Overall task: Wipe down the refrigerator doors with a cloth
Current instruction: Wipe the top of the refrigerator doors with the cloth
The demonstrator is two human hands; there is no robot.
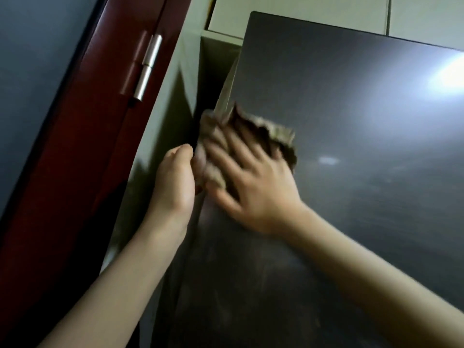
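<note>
The dark glossy refrigerator door (351, 151) fills the right side of the view, with a bright light reflected near its upper right. A crumpled brownish cloth (266, 129) lies flat against the door near its left edge. My right hand (253, 187) presses on the cloth with the fingers spread; it is blurred. My left hand (175, 182) curls around the door's left edge just beside the cloth, its fingertips hidden behind the edge.
A dark red door frame (82, 136) with a silver hinge (148, 69) runs diagonally at the left. A pale wall (170, 116) stands between the frame and the refrigerator. White tiles (313, 8) show above the door.
</note>
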